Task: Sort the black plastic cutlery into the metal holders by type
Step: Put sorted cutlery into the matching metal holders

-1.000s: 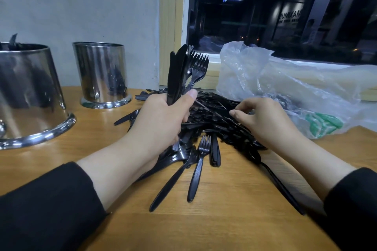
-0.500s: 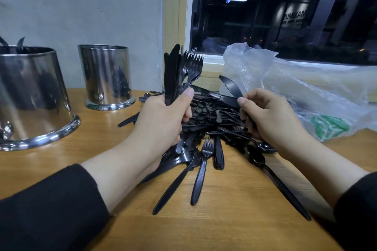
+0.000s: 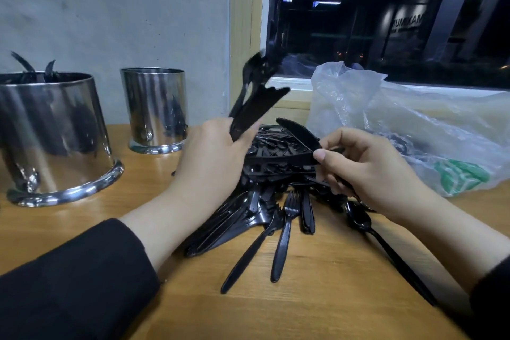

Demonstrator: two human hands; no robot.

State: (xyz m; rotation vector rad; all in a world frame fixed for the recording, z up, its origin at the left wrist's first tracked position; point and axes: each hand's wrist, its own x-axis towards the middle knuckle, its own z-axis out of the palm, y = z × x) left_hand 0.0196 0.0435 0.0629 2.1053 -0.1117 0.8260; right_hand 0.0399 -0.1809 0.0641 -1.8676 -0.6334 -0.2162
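A heap of black plastic cutlery [image 3: 276,174] lies on the wooden table [image 3: 303,306] in front of me. My left hand [image 3: 212,163] grips a bunch of knives and forks [image 3: 256,96] that stands up from the fist, tilted right and blurred. To its right, my right hand [image 3: 367,171] pinches a black knife [image 3: 298,132] by the handle, its blade pointing left and up over the heap. A large metal holder [image 3: 55,141] with some cutlery tips showing stands at the left. Behind it stands a smaller metal holder [image 3: 154,107].
A clear plastic bag [image 3: 414,130] with a green print lies at the right, against the window sill. A grey wall rises behind the holders. Loose forks, knives and a spoon [image 3: 358,218] stick out of the heap toward me.
My right hand lifted a knife out of the heap and brought it toward the left hand. The bunch in my left hand tilted to the right.
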